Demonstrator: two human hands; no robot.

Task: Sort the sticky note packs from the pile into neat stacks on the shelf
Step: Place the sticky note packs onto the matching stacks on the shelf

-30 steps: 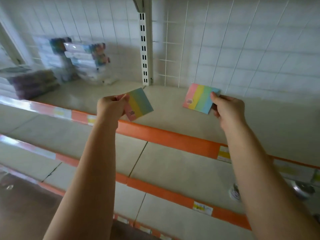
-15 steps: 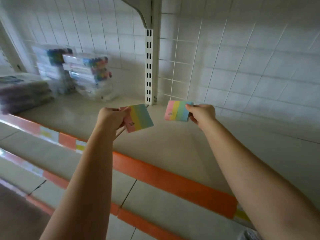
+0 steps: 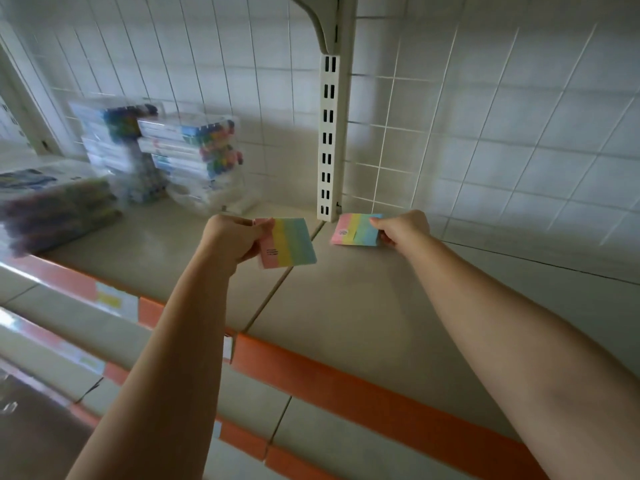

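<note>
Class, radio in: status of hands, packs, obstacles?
Left hand grips one rainbow pack. Right hand holds second pack low at shelf back. Marker boxes far left, clear.

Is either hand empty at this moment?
No: the left hand grips one rainbow pack and the right hand pinches another pack.
</note>
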